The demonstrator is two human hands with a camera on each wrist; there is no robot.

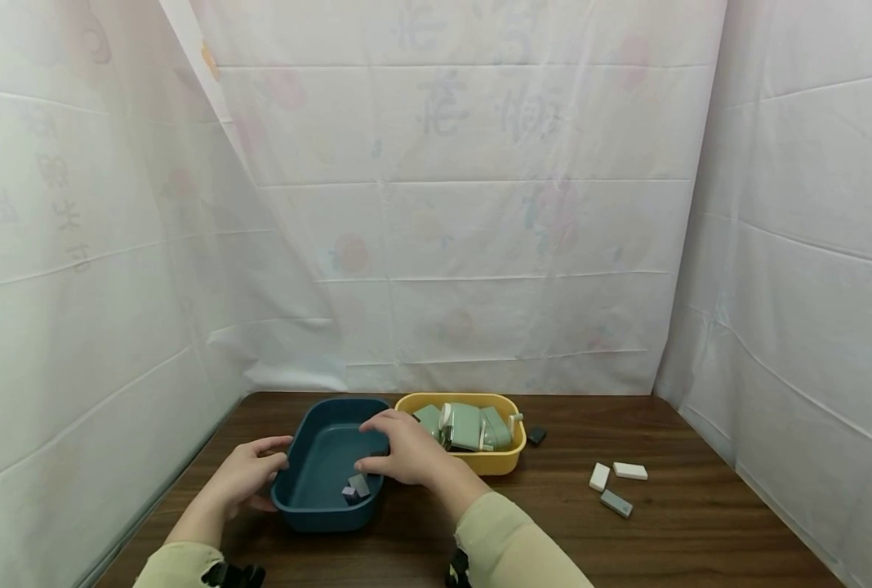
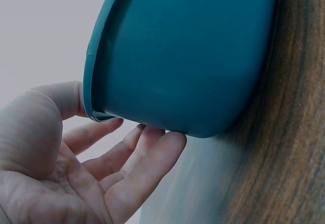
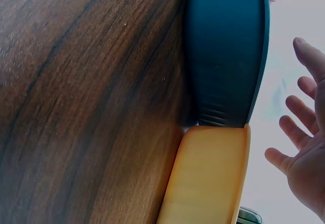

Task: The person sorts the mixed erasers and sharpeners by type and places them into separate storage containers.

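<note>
My left hand [image 1: 241,478] holds the left side of a dark blue plastic bin [image 1: 317,520]. In the left wrist view, the thumb goes to the bin's rim [image 2: 91,76] while the other fingers reach to its outer wall. My right hand [image 1: 405,449] hovers over the bin's right rim with fingers spread and nothing in them. From the right wrist, that hand [image 3: 310,132] shows apart from both bins. In the blue bin's near right corner lie a grey block [image 1: 359,485] and a small lavender-topped block [image 1: 350,494].
A yellow bin [image 1: 491,465] of pale green items [image 1: 465,426] stands against the blue bin's right side. A dark block [image 1: 536,435] lies beside it. Farther right on the wooden table [image 1: 693,523] are two white blocks [image 1: 630,471] and a grey one [image 1: 616,503]. White sheets [image 1: 480,245] surround the table.
</note>
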